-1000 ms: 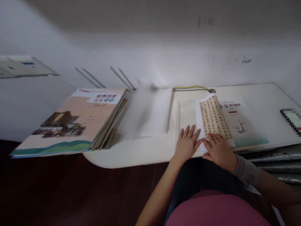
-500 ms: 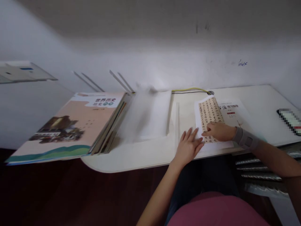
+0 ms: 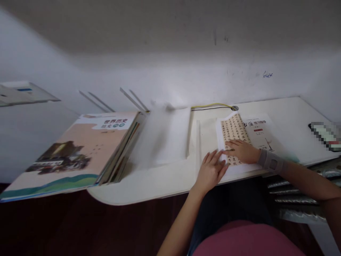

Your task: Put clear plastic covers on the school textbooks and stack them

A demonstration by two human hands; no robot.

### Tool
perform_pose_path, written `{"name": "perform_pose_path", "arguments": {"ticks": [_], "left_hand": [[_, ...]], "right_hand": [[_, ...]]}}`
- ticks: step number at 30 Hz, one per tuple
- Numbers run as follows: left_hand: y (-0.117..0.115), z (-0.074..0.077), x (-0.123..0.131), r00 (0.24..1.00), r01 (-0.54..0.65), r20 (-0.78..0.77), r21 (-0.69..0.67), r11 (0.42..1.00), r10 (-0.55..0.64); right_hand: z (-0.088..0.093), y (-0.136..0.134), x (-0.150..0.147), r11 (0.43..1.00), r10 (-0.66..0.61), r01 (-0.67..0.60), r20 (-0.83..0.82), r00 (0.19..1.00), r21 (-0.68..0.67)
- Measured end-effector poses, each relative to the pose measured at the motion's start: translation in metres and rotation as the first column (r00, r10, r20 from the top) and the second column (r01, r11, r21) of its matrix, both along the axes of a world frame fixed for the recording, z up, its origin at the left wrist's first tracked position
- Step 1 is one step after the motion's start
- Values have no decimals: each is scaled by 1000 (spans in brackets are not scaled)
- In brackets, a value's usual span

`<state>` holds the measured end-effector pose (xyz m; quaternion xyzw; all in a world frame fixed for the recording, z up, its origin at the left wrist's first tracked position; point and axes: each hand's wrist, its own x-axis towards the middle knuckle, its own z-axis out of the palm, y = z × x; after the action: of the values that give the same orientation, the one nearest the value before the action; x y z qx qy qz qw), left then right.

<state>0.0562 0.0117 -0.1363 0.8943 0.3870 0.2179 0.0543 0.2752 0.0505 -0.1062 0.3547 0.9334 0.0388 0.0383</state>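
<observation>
A calligraphy workbook (image 3: 257, 127) lies on the white desk, its pale cover facing up. Over the cover's left part lies a beige flap (image 3: 231, 129) printed with columns of brush characters; its top corner curls up. Flat on the lower part of this flap is my right hand (image 3: 243, 151), fingers stretched leftward, a grey band at the wrist. My left hand (image 3: 211, 169) rests with fingers apart at the flap's lower left edge, its fingertips close to those of the right. Left of the workbook, a clear sheet (image 3: 198, 142) shows a straight upright edge on the desk.
A stack of books topped by a pink history textbook (image 3: 80, 149) stands at the left end of the desk (image 3: 149, 188). Beside it is a whitish translucent sheet (image 3: 170, 135). A yellow cable (image 3: 210, 105) runs along the wall. A phone (image 3: 326, 137) lies far right.
My right hand has gone from curled fingers to lying flatter on the printed flap. My left hand has barely moved. The whole view has shifted slightly.
</observation>
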Motion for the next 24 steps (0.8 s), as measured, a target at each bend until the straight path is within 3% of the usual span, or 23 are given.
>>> {"name": "perform_pose_path", "arguments": {"ticks": [4, 14, 18, 24], "left_hand": [[1, -2, -1, 1000, 27, 16, -4, 1000, -27], [3, -3, -4, 997, 59, 61, -38, 998, -57], [2, -2, -4, 999, 47, 26, -49, 998, -46], [3, 3, -1, 994, 37, -98, -88, 995, -46]], "right_hand": [[-2, 32, -2, 994, -110, 110, 7, 994, 6], [-11, 148, -12, 933, -331, 334, 41, 943, -131], [-16, 161, -8, 926, -318, 321, 50, 947, -198], [-23, 158, -1, 923, -276, 280, 53, 960, -263]]}}
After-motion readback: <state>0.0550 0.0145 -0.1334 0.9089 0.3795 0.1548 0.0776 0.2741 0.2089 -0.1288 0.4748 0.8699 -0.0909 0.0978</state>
